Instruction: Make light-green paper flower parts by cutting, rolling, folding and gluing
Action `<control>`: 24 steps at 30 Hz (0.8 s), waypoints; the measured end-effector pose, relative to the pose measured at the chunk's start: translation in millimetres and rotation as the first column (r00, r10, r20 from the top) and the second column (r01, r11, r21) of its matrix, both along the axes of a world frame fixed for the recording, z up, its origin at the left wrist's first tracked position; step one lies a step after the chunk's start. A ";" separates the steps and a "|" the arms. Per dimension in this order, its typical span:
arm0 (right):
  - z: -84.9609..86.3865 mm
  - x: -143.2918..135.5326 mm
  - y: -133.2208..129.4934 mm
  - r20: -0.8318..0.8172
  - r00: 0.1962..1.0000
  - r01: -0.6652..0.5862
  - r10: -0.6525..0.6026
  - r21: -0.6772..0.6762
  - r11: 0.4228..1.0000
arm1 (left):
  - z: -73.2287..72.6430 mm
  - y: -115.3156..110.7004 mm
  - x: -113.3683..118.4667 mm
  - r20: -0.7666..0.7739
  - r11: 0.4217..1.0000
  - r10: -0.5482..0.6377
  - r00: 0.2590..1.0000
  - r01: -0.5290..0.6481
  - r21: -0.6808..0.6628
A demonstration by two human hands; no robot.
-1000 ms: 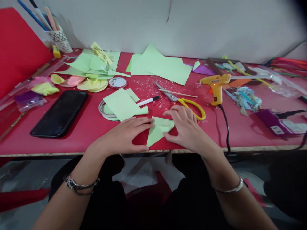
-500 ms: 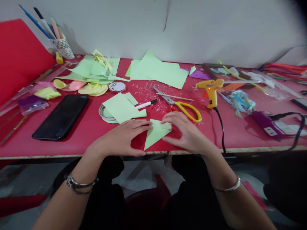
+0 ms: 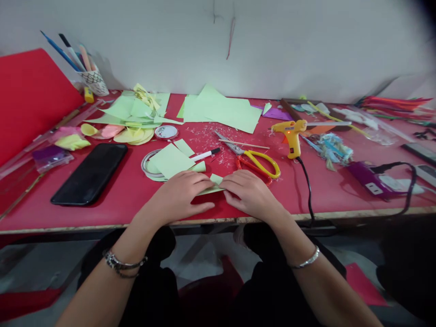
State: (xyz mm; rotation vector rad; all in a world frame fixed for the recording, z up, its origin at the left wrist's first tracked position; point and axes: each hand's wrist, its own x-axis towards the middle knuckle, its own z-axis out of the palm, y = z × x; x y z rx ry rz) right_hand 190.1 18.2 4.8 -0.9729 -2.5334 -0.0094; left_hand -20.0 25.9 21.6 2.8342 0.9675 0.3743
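Observation:
A light green paper lies folded near the table's front edge, mostly covered by my fingers. My left hand presses on its left part, thumb stretched out to the side. Bent over its right part are the fingers of my right hand. Behind my left hand, green paper squares rest on a roll of tape beside a white marker. Scissors with yellow and red handles lie just behind my right hand.
A black phone is at the left. A yellow glue gun with a cord and a purple power box are at the right. Green sheets lie along the wall, near a pen cup.
The green paper's lower point no longer shows; the sheet now looks folded into a narrower shape. My hands have come closer together over it. The whole view has shifted slightly.

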 end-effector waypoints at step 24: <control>25.6 12.7 -8.2 -0.388 0.905 0.024 -0.172 -0.358 0.933 | 13.9 4.3 2.7 0.148 0.838 0.084 0.985 -0.150 0.525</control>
